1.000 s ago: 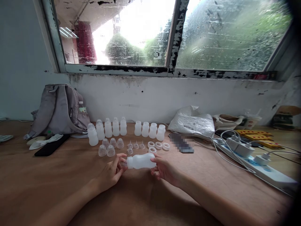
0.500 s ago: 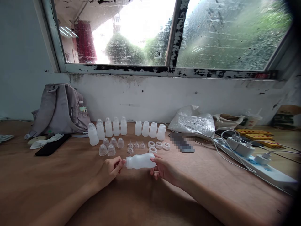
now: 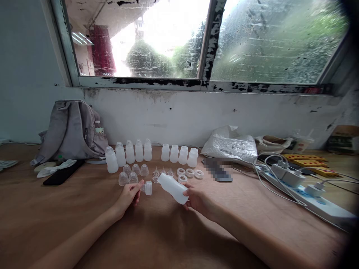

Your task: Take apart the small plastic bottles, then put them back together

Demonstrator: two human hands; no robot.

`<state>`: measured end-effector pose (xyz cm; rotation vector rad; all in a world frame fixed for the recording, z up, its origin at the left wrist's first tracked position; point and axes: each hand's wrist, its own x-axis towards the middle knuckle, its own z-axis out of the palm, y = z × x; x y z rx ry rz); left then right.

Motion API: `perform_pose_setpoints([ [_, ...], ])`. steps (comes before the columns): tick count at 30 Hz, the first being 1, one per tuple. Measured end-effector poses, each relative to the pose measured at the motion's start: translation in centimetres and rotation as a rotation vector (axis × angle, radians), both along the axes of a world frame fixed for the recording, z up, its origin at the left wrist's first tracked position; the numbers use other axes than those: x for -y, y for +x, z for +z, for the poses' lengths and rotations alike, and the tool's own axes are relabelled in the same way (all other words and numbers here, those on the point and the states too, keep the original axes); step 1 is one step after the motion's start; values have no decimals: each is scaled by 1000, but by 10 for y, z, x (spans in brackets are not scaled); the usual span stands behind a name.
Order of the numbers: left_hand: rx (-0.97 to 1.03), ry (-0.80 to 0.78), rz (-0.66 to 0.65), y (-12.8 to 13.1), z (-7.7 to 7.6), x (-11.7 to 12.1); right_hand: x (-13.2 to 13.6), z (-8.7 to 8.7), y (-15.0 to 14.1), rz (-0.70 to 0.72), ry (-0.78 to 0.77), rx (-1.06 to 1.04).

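My left hand pinches a clear bottle nipple set in a screw ring, the ring facing right. In my right hand is a frosted baby bottle, tilted with its neck up and to the left, apart from the ring. Behind my left hand lie several clear domed caps. Several loose nipples stand beyond the bottle's neck, partly hidden by it. White rings lie to their right. Capped bottles and uncapped bottles line the back.
A grey backpack and a black phone are at the left. A silver bag and a blurred grey object sit right of the bottles. A power strip with plugs and cables runs along the right side.
The nipple and ring, joined with the bottle's neck before, are now apart from it in my left hand. My right hand has tilted the bottle so its neck points up.
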<state>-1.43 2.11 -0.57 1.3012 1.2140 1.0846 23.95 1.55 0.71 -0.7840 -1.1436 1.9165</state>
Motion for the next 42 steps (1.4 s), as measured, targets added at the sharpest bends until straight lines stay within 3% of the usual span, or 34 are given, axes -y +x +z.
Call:
perform_pose_setpoints([
  [5,-91,77,3,-3,-2,-3,-4,2,1,35,-162,-112],
  [9,-110,100,24,-3,-4,-3,-1,5,-1,91,-135,-161],
  [13,-94,88,25,-2,-3,-3,4,4,-2,84,0,-92],
  [18,-86,110,7,-2,-3,-2,4,0,0,-58,162,70],
  [25,6,205,-111,1,0,5,-11,-5,6,-158,375,335],
  [29,-76,251,-141,3,-6,6,-20,-14,10,-164,593,449],
  [33,-180,286,-143,4,-11,6,-21,-19,12,-131,680,530],
  [39,-299,339,-118,5,-4,13,-13,9,13,-378,1072,746],
  [42,-339,348,-112,5,1,17,-15,31,11,-326,1181,915],
])
